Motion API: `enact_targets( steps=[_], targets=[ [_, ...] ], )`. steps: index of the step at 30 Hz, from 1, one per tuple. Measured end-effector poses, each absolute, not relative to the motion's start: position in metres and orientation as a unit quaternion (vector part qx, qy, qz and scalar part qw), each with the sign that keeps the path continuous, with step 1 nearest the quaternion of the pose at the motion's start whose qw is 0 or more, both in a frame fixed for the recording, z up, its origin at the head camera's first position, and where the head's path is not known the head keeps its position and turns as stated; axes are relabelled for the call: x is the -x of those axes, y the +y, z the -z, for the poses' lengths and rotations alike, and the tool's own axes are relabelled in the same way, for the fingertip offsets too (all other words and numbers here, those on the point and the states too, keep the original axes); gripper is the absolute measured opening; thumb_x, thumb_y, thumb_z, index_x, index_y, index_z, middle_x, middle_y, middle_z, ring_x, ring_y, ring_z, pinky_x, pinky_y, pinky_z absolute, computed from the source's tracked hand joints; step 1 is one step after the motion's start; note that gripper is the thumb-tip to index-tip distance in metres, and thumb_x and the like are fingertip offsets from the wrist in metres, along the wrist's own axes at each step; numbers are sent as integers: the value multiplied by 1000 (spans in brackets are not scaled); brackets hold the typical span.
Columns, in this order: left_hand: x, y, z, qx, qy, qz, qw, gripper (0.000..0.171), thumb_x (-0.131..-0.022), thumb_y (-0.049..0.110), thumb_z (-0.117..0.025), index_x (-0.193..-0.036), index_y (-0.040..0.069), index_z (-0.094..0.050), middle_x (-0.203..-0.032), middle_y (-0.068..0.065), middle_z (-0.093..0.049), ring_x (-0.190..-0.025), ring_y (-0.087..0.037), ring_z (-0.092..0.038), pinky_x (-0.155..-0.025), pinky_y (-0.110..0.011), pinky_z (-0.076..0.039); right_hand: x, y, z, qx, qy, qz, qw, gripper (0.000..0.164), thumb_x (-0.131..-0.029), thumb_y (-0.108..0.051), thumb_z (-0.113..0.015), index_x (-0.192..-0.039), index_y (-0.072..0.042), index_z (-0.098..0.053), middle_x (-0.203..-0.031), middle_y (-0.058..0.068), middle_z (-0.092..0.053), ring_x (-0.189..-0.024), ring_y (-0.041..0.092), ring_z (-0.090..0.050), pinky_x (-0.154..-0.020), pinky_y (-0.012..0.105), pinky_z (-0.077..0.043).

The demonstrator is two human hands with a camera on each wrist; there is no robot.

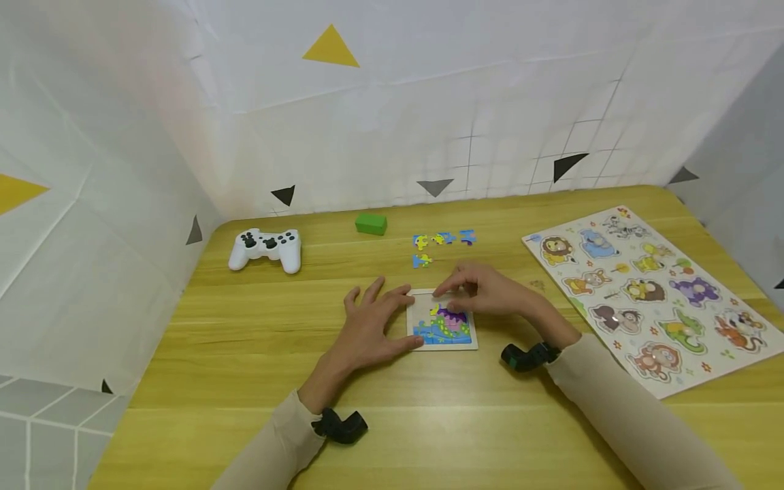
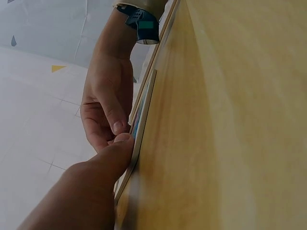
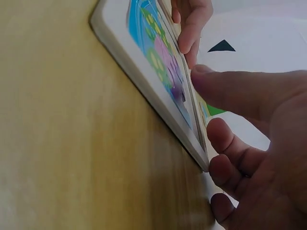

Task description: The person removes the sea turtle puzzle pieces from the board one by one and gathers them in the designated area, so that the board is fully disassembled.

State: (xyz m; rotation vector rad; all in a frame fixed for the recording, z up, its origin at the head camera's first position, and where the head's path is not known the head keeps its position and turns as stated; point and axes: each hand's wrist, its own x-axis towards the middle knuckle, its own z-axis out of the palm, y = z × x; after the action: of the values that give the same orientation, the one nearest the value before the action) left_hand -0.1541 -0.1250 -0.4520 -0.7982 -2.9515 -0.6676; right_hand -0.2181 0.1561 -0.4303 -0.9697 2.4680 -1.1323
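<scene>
A small jigsaw tray (image 1: 442, 347) with a pale frame lies before me, its lower and right parts filled with blue, pink, green and purple pieces. My left hand (image 1: 370, 330) holds the tray's left side, thumb by the lower corner and fingertips by the upper one. Over the tray's upper right part is my right hand (image 1: 486, 289), index finger pointing down at the top rim and thumb apart from it. No piece shows between them. In the right wrist view, the puzzle picture (image 3: 160, 52) lies just beyond the right thumb (image 3: 230, 91).
Several loose jigsaw pieces (image 1: 422, 260) lie beyond the tray. A green block (image 1: 371, 224) and a white game controller (image 1: 266, 249) stand farther back to the left. A large animal puzzle board (image 1: 612, 272) covers the table's right side.
</scene>
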Motion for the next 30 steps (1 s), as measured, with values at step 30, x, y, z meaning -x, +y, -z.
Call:
enact_targets(
  steps=[30],
  targets=[
    [155, -125, 453, 254, -942, 218, 2, 71, -85, 68, -66, -143, 29, -56, -161, 12, -42, -158, -32, -19, -118, -66, -6, 203, 147, 426, 401, 858, 301, 112, 39, -88, -9, -71, -120, -31, -75, -99, -3, -61, -89, 18, -40, -79, 40, -21]
  ],
)
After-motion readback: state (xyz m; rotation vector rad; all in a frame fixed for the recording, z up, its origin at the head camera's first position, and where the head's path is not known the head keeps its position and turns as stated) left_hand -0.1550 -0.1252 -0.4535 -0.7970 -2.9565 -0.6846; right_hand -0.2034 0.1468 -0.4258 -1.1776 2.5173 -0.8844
